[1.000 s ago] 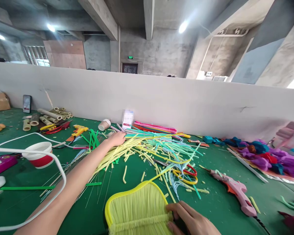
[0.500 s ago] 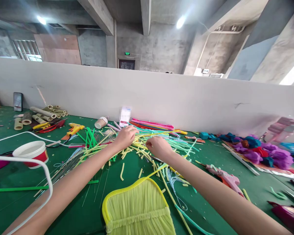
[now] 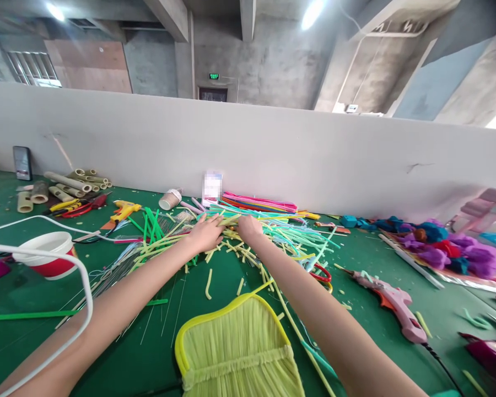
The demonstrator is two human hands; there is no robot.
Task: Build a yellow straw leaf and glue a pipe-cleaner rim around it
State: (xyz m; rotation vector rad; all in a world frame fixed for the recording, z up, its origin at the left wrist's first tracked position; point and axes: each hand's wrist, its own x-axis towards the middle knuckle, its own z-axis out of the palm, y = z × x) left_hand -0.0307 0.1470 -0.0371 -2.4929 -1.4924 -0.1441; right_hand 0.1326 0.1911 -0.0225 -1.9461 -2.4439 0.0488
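Observation:
My left hand [image 3: 206, 231] lies on a loose heap of pipe cleaners [image 3: 289, 237], fingers spread over pale yellow ones. Close to its right, my right hand [image 3: 250, 229] is closed, with a pale yellow pipe cleaner [image 3: 230, 220] running to its fingers; its grip is partly hidden. Cut yellow bits [image 3: 209, 284] lie scattered in front of the hands. Nearest me is a fan-like piece [image 3: 237, 342], yellow-rimmed and covered with yellow-green strands, with a gathered band across it.
At left are a white-and-red cup [image 3: 52, 264], a white cable [image 3: 85, 292], a yellow glue gun [image 3: 126, 210], pliers [image 3: 82, 208] and bamboo tubes [image 3: 70, 182]. A pink glue gun [image 3: 391, 300] and purple-blue bundles [image 3: 454, 248] lie right. Behind stand a phone [image 3: 212, 188] and a partition [image 3: 273, 154].
My right hand has moved left and away from me, nearer my left hand. My left hand has shifted slightly left and its fingers have spread. The camera view has tilted down a little.

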